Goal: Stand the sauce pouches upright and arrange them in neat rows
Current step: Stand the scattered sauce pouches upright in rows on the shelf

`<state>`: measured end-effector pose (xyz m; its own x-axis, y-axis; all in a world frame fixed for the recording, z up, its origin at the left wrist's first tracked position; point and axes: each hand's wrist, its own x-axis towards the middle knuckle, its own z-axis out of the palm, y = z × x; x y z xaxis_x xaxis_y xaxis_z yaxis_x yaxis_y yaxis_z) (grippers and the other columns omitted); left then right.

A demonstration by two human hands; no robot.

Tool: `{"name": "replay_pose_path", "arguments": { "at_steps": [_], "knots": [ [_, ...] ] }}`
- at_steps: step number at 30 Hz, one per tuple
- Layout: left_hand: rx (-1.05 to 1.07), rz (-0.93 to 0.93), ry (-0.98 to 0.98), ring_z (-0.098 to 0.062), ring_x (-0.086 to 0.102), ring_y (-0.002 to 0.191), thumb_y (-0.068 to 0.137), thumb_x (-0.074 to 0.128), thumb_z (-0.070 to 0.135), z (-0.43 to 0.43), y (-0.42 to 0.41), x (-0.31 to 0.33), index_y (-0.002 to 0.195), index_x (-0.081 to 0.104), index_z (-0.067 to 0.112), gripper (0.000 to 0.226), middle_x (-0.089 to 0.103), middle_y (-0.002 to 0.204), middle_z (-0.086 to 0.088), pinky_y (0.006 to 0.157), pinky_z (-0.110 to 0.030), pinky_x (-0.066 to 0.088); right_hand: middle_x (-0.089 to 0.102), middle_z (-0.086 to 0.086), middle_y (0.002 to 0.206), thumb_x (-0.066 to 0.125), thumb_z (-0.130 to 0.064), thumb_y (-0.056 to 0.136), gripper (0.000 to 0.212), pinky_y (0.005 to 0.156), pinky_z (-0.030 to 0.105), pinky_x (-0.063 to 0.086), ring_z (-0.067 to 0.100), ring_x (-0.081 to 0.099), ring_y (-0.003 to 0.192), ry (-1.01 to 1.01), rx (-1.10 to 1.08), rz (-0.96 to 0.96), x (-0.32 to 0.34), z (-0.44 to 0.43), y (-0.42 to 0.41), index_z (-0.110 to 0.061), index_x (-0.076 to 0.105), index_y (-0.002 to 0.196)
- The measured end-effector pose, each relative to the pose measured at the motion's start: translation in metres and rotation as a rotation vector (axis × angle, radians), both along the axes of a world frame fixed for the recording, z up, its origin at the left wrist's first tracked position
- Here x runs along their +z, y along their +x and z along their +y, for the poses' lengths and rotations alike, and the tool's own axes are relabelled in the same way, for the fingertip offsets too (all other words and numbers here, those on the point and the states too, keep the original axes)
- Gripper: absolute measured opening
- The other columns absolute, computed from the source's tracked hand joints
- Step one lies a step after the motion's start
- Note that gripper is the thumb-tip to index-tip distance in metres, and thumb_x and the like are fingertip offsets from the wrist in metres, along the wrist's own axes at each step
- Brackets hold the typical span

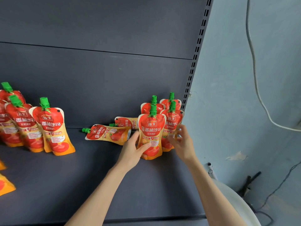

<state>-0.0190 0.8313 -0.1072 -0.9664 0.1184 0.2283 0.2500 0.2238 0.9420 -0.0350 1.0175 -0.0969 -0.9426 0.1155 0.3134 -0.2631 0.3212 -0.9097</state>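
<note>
Red-and-orange pouches form a block (147, 108) of four right beside the post (192, 75) of the shelf (146, 185), two behind and two in front. The left hand (132, 149) grips the front pouch (150, 132), second from the post, with the thumb across its face. The right hand (182, 141) holds the corner pouch (171, 123), nearest the post, by its edge. Both pouches stand. Two lying pouches (107, 133) are a little farther from the post, flat, caps pointing away from it. Far from the post, a leaning group (52, 128) stands, but not in straight rows. Two edge pouches (6, 185) show only partly. I judge the work is perhaps half done: the flat ones must be raised and the far group straightened.
</note>
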Motion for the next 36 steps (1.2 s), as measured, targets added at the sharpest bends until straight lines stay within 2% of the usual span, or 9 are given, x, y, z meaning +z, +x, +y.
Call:
{"name": "replay_pose_path", "arguments": {
  "at_steps": [8,13,16,20,24,26,29,33,36],
  "knots": [
    [0.053,0.009,-0.023,-0.008,0.060,0.107,0.084,0.066,0.026,0.003,0.007,0.001,0.117,0.051,0.027,0.036,0.063,0.115,0.009,0.089,-0.032,0.053,0.058,-0.002,0.101,0.065,-0.010,0.085,0.033,0.078,0.038,0.053,0.021,0.059,0.089,0.013,-0.025,-0.063,0.003,-0.002,0.003,-0.022,0.043,0.107],
    [0.115,0.029,-0.102,-0.002,0.060,0.096,0.084,0.067,0.025,0.002,0.015,0.002,0.115,0.054,0.020,0.035,0.063,0.108,0.012,0.075,-0.012,0.048,0.058,0.000,0.107,0.067,-0.017,0.084,0.040,0.084,0.035,0.050,0.018,0.056,0.097,0.062,-0.095,-0.070,0.006,0.000,0.012,-0.009,0.049,0.119],
    [0.199,0.064,-0.102,-0.002,0.058,0.095,0.083,0.068,0.021,0.000,0.022,0.002,0.117,0.054,0.020,0.037,0.062,0.106,0.012,0.072,-0.007,0.041,0.058,0.001,0.117,0.065,-0.024,0.086,0.039,0.087,0.033,0.046,0.015,0.053,0.103,0.126,-0.141,-0.040,0.009,0.003,0.020,-0.010,0.051,0.120],
    [0.280,0.089,-0.153,-0.007,0.056,0.100,0.086,0.065,0.020,-0.007,0.034,0.004,0.118,0.056,0.015,0.034,0.059,0.111,0.008,0.078,-0.015,0.040,0.057,0.002,0.120,0.061,-0.023,0.089,0.031,0.083,0.024,0.039,0.011,0.052,0.100,0.166,-0.169,0.004,0.016,0.003,0.035,-0.011,0.056,0.117],
    [0.322,0.140,-0.190,-0.005,0.056,0.095,0.087,0.062,0.015,-0.025,0.048,0.008,0.112,0.059,0.015,0.026,0.061,0.106,0.008,0.081,-0.020,0.041,0.061,0.005,0.110,0.060,-0.017,0.089,0.016,0.081,0.028,0.047,0.018,0.059,0.098,0.161,-0.154,0.057,0.020,-0.006,0.055,-0.011,0.062,0.104],
    [0.330,0.165,-0.211,-0.003,0.056,0.091,0.087,0.061,0.013,-0.037,0.054,0.009,0.107,0.061,0.015,0.020,0.063,0.102,0.008,0.080,-0.019,0.041,0.064,0.006,0.104,0.060,-0.012,0.089,0.009,0.074,0.022,0.049,0.018,0.062,0.094,0.154,-0.133,0.075,0.020,-0.014,0.066,-0.017,0.062,0.095],
    [0.363,0.174,-0.240,-0.005,0.056,0.089,0.087,0.061,0.010,-0.059,0.058,0.010,0.103,0.063,0.013,0.016,0.064,0.099,0.006,0.079,-0.019,0.041,0.066,0.001,0.096,0.060,-0.010,0.089,0.010,0.069,0.014,0.048,0.009,0.063,0.085,0.162,-0.091,0.082,0.020,-0.034,0.083,-0.020,0.062,0.093],
    [0.433,0.143,-0.254,-0.015,0.060,0.094,0.087,0.060,0.008,-0.091,0.050,0.008,0.102,0.064,0.011,0.015,0.065,0.101,-0.001,0.081,-0.026,0.043,0.068,-0.006,0.091,0.060,-0.014,0.088,0.009,0.072,0.023,0.052,0.006,0.063,0.085,0.173,-0.062,0.055,0.012,-0.071,0.093,-0.017,0.066,0.094],
    [0.426,0.115,-0.331,-0.019,0.058,0.104,0.089,0.058,0.011,-0.112,0.038,0.005,0.107,0.062,0.010,0.019,0.063,0.110,-0.004,0.081,-0.026,0.042,0.068,-0.007,0.088,0.059,-0.012,0.088,0.011,0.070,0.013,0.048,0.002,0.062,0.083,0.180,-0.041,0.050,0.006,-0.103,0.088,-0.016,0.066,0.096]
  ]
}}
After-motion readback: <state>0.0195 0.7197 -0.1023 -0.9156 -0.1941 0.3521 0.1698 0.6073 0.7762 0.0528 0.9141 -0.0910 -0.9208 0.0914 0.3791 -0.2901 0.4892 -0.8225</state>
